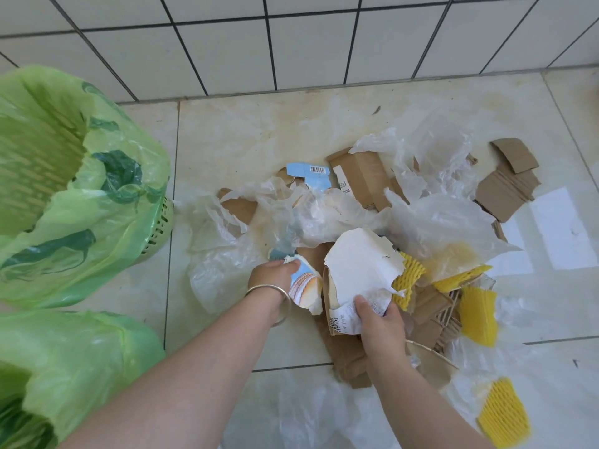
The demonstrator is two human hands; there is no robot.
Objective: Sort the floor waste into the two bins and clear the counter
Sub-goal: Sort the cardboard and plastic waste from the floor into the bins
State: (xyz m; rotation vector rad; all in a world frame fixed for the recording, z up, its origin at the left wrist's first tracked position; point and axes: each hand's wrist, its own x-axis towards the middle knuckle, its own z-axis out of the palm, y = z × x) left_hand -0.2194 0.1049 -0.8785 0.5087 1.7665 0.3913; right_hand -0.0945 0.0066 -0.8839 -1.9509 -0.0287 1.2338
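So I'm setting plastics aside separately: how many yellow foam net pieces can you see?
4: one beside the white torn paper, one right of it, one below that, one at bottom right. More may hide under the pile.

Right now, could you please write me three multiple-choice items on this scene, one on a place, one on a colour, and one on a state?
1. Where do the two bins stand relative to the waste pile?
A. To its left
B. To its right
C. Behind it, against the wall

2. What colour are the foam nets?
A. Red
B. Yellow
C. Blue

3. What is the right hand doing?
A. Resting empty
B. Gripping a white torn paper
C. Holding a bin liner

Answers:
1 A: the upper bin and lower bin sit at the left edge.
2 B: the foam nets are yellow.
3 B: the right hand clasps the white torn paper.
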